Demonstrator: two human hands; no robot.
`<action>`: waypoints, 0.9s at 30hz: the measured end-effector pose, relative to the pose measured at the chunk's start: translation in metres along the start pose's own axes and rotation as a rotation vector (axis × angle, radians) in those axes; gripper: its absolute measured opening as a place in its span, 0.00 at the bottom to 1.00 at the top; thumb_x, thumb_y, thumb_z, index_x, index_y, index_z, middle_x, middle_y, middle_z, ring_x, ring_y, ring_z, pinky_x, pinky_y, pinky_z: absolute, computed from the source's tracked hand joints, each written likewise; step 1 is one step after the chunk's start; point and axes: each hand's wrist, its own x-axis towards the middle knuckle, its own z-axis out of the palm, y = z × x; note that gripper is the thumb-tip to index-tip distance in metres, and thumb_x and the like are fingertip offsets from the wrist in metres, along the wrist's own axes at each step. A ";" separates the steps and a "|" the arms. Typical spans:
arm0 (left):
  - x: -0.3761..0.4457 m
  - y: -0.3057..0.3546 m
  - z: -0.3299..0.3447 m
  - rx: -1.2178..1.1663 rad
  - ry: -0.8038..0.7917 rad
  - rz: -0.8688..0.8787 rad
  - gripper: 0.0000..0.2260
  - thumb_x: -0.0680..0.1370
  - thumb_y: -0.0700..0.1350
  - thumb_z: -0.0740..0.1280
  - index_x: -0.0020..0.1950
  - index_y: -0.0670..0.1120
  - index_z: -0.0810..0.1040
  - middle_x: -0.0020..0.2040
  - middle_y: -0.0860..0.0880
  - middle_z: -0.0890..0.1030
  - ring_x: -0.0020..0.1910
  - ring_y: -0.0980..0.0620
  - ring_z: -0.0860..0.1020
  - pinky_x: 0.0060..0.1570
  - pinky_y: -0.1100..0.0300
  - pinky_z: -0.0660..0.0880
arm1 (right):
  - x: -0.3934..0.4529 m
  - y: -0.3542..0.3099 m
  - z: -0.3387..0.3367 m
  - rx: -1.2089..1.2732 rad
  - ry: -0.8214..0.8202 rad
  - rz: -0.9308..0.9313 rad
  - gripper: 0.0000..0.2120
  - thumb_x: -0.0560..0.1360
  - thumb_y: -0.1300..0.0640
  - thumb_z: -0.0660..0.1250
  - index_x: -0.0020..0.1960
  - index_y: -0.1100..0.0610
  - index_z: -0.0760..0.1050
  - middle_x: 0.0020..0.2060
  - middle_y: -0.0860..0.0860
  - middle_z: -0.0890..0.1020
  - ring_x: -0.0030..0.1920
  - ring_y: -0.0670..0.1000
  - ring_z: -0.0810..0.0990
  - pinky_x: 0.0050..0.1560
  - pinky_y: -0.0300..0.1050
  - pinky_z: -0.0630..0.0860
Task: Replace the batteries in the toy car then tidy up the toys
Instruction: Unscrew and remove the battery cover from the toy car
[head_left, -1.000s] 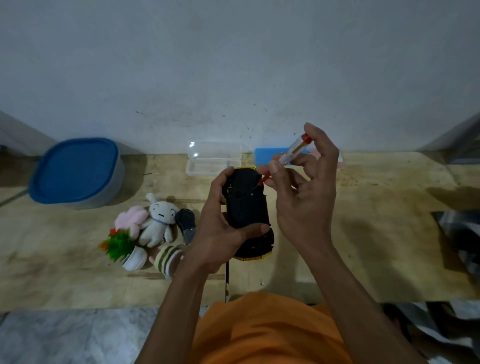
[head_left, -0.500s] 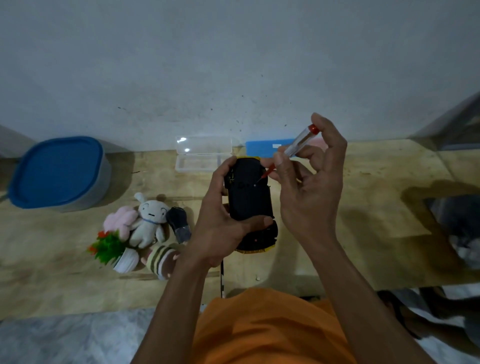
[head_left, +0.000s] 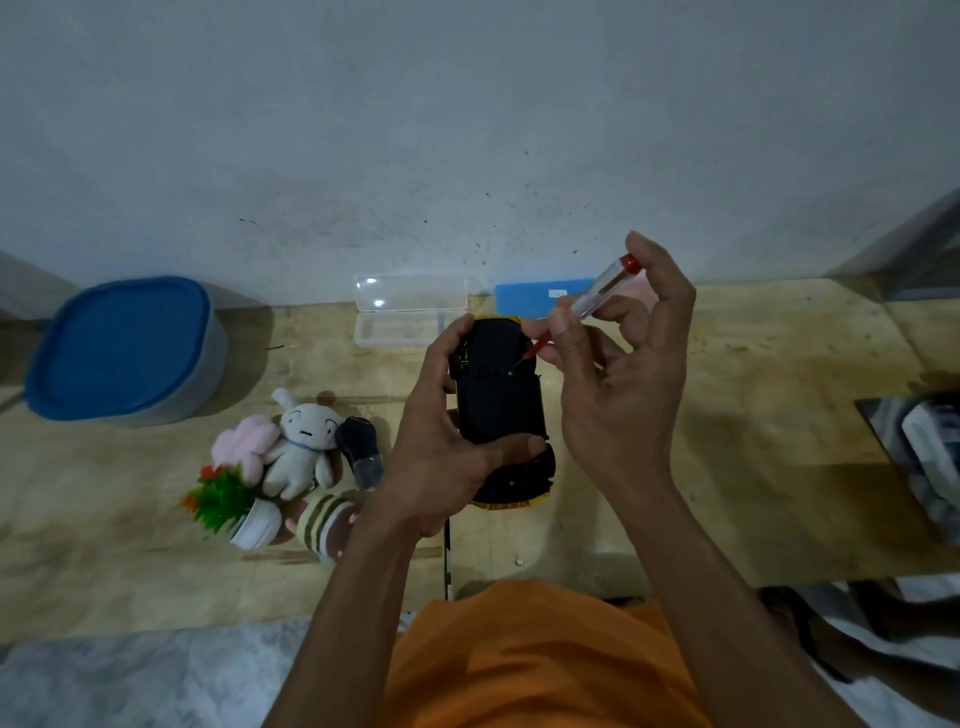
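**Toy car held underside up, screwdriver tip at its base**

While the left hand grips the toy car at the centre of the frame, fingers curled round its left flank and thumb laid across the black underside, the right hand pinches a screwdriver with a clear handle and red cap; the shaft slants down and to the left, its tip touching the car's base near the upper end; yellow bodywork shows at both ends of the car, which is lifted above the wooden table. At lower left lie the toys, close together: a white plush rabbit, a pink plush touching it, a small potted plant, a striped soft toy and a dark small object. At left stands a blue-lidded container; against the wall, above the car, sit an open clear plastic case and a blue case; an orange shirt fills the lower centre.
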 end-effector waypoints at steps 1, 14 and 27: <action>0.000 0.000 0.000 -0.003 0.003 -0.008 0.49 0.64 0.30 0.81 0.77 0.56 0.62 0.70 0.59 0.70 0.57 0.69 0.76 0.53 0.56 0.82 | 0.000 0.000 0.000 -0.001 0.000 0.001 0.26 0.81 0.64 0.67 0.74 0.57 0.60 0.50 0.57 0.81 0.47 0.52 0.87 0.48 0.57 0.84; 0.003 0.001 -0.002 0.020 0.021 -0.021 0.49 0.63 0.31 0.81 0.77 0.55 0.64 0.69 0.61 0.71 0.60 0.68 0.75 0.58 0.51 0.81 | 0.004 0.011 -0.001 -0.058 -0.123 -0.095 0.26 0.82 0.65 0.63 0.76 0.59 0.58 0.53 0.52 0.80 0.50 0.50 0.86 0.49 0.54 0.84; 0.012 0.000 -0.013 0.026 0.028 -0.002 0.49 0.63 0.30 0.81 0.76 0.56 0.64 0.66 0.57 0.73 0.57 0.64 0.78 0.49 0.56 0.83 | 0.018 0.011 0.000 -0.091 -0.326 -0.179 0.27 0.79 0.65 0.67 0.72 0.48 0.62 0.57 0.53 0.78 0.55 0.51 0.82 0.50 0.39 0.80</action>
